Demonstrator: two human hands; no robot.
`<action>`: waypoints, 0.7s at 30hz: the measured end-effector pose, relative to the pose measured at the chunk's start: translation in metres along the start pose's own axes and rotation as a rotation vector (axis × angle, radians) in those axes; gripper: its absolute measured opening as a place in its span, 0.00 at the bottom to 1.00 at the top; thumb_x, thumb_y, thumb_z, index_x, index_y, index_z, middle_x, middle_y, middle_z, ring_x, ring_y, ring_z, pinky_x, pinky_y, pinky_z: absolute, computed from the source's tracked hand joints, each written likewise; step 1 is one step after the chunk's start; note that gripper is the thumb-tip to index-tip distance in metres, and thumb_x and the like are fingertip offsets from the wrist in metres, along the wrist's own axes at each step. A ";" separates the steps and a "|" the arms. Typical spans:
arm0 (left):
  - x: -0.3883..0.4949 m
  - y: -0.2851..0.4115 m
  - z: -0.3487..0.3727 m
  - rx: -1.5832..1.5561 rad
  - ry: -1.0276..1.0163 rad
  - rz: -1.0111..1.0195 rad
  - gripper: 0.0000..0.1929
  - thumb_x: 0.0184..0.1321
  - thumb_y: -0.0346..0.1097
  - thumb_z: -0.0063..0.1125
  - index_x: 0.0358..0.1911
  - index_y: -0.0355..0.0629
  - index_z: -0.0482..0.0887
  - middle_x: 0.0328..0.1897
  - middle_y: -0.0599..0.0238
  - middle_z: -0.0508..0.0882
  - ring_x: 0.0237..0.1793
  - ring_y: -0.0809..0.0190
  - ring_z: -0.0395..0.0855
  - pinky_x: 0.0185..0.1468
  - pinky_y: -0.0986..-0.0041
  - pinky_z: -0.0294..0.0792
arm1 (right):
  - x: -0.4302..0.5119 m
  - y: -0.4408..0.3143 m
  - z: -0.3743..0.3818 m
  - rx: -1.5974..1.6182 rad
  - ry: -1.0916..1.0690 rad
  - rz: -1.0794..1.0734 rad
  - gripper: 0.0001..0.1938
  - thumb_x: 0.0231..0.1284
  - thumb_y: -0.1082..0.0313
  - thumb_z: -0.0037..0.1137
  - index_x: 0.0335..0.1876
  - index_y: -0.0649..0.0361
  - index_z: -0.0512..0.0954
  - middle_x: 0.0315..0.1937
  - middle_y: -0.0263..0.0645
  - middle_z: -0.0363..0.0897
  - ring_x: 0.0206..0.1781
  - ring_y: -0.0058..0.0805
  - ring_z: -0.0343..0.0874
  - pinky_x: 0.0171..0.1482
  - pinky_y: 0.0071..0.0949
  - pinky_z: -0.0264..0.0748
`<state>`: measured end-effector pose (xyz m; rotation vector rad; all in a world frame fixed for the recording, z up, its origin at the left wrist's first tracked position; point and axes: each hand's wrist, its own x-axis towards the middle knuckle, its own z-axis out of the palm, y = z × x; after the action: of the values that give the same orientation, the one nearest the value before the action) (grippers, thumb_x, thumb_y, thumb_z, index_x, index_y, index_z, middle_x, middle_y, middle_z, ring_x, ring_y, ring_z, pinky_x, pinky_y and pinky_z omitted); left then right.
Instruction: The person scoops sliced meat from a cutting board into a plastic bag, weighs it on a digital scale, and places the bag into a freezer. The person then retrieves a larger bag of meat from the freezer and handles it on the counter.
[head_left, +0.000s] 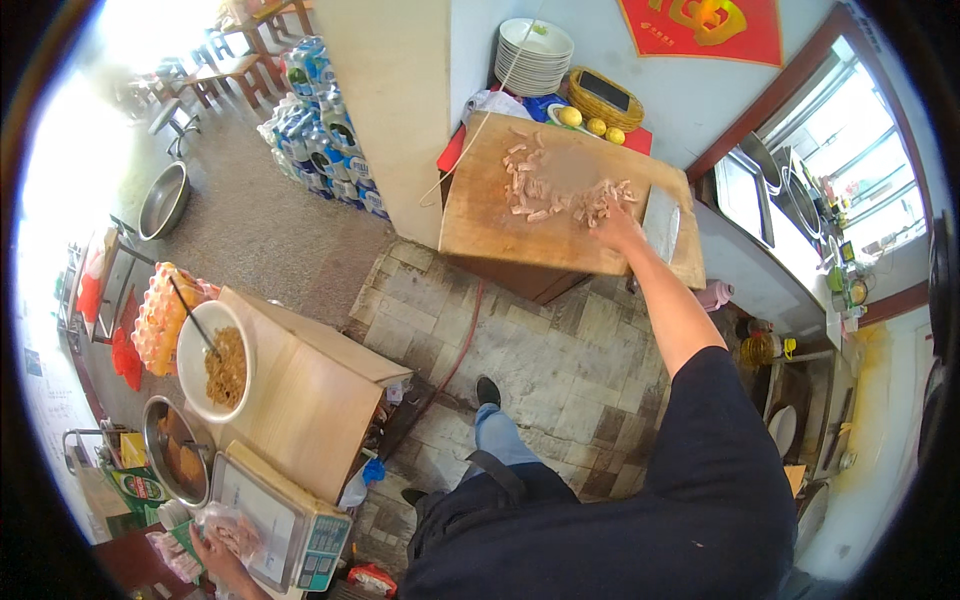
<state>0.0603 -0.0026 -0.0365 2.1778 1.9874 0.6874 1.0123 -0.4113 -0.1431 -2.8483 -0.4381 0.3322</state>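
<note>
My right hand reaches down onto chopped pieces of meat spread over a thick wooden cutting board; its fingers touch the pieces at the right of the spread. Beside it, a cleaver lies flat on the board. At the lower left, my left hand is at a clear plastic bag of meat pieces, by the edge of a digital scale. Whether its fingers are closed on the bag is hard to tell.
On the left table stand a white bowl of shredded food with a black utensil and a metal bowl. Stacked plates, yellow fruits and a wicker basket are behind the board. A red hose crosses the floor.
</note>
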 end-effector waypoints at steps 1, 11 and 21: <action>0.005 -0.016 0.000 0.044 0.026 0.004 0.21 0.74 0.34 0.53 0.68 0.38 0.77 0.67 0.50 0.81 0.60 0.50 0.83 0.62 0.67 0.73 | 0.013 0.008 -0.006 0.004 -0.018 0.012 0.55 0.48 0.48 0.73 0.82 0.53 0.54 0.77 0.61 0.59 0.81 0.57 0.57 0.77 0.44 0.62; -0.063 0.203 -0.019 0.428 -0.250 -0.116 0.23 0.74 0.48 0.50 0.65 0.46 0.83 0.55 0.43 0.87 0.51 0.38 0.83 0.56 0.53 0.74 | 0.122 0.053 -0.008 -0.001 -0.132 -0.221 0.31 0.60 0.59 0.65 0.70 0.58 0.73 0.53 0.54 0.84 0.57 0.50 0.83 0.59 0.45 0.81; -0.060 0.054 0.031 -0.214 -0.045 -0.103 0.22 0.77 0.35 0.51 0.70 0.35 0.74 0.70 0.50 0.80 0.62 0.52 0.82 0.66 0.69 0.71 | 0.106 0.026 -0.071 0.638 -0.091 0.018 0.17 0.66 0.71 0.61 0.59 0.67 0.79 0.33 0.39 0.83 0.28 0.25 0.84 0.29 0.26 0.85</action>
<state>0.1202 -0.0609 -0.0586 1.9380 1.8923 0.7888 1.1363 -0.4157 -0.1026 -2.2224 -0.2605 0.5021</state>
